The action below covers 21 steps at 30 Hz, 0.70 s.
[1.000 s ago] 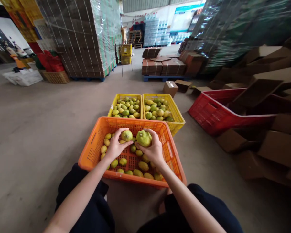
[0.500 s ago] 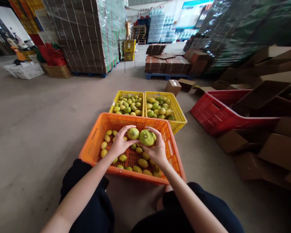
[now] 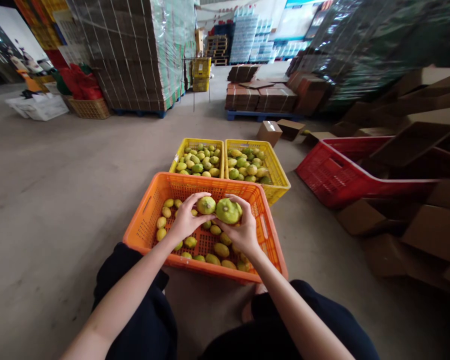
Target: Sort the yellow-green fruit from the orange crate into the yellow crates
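Now nearer each other, the left hand (image 3: 187, 219) grips a smaller fruit (image 3: 206, 205), the right hand (image 3: 245, 227) a larger fruit (image 3: 228, 211), inside the orange crate's (image 3: 210, 270) far edge, probably easing comparison.

No words or numbers can be read; the blue-and-white board (image 3: 295, 21) right of the stacked bottles (image 3: 243, 39) is too blurry.

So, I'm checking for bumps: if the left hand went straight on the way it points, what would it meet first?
Probably the larger green lemon in the right hand: the left hand, its own smaller lemon in front, points toward it. One view leaves depth unclear.
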Each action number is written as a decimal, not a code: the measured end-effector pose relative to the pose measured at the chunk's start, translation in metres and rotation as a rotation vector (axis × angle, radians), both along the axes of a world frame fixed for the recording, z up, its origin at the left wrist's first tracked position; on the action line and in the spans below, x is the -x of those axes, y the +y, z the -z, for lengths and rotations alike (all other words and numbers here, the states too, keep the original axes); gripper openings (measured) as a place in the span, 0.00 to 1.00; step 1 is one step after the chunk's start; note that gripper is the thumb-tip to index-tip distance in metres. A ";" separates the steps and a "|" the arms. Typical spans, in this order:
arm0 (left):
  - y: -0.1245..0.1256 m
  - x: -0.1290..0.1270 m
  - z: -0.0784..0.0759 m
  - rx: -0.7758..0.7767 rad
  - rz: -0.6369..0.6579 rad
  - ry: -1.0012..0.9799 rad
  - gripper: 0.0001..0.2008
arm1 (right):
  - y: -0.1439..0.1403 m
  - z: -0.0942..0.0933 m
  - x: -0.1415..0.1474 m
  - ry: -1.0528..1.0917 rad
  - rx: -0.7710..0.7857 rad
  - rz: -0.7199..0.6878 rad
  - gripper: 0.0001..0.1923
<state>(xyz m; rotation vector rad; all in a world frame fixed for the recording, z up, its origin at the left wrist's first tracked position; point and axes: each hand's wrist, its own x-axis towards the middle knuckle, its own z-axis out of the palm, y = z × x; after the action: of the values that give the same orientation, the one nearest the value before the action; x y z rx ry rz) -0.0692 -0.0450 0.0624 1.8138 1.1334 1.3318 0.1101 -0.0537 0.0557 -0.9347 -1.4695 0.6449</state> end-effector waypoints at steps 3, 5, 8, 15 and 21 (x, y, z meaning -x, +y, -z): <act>0.000 0.000 -0.001 -0.007 0.000 -0.003 0.25 | 0.000 0.001 0.000 -0.041 -0.029 -0.004 0.31; 0.000 0.000 -0.001 -0.012 -0.003 0.002 0.25 | 0.000 0.002 -0.001 -0.059 -0.046 -0.003 0.31; -0.001 0.000 -0.002 -0.015 -0.011 0.018 0.24 | 0.001 0.004 -0.001 -0.065 -0.050 -0.002 0.32; -0.003 -0.001 -0.007 -0.057 -0.029 0.028 0.23 | -0.001 0.002 0.002 -0.068 -0.076 0.019 0.30; -0.003 0.000 -0.005 -0.068 -0.053 0.033 0.24 | 0.001 0.002 0.004 -0.072 -0.168 0.047 0.32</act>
<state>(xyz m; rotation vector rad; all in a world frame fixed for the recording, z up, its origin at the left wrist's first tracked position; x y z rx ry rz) -0.0688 -0.0476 0.0673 1.8729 1.1735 1.3909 0.1059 -0.0524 0.0541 -0.8661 -1.5355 0.4499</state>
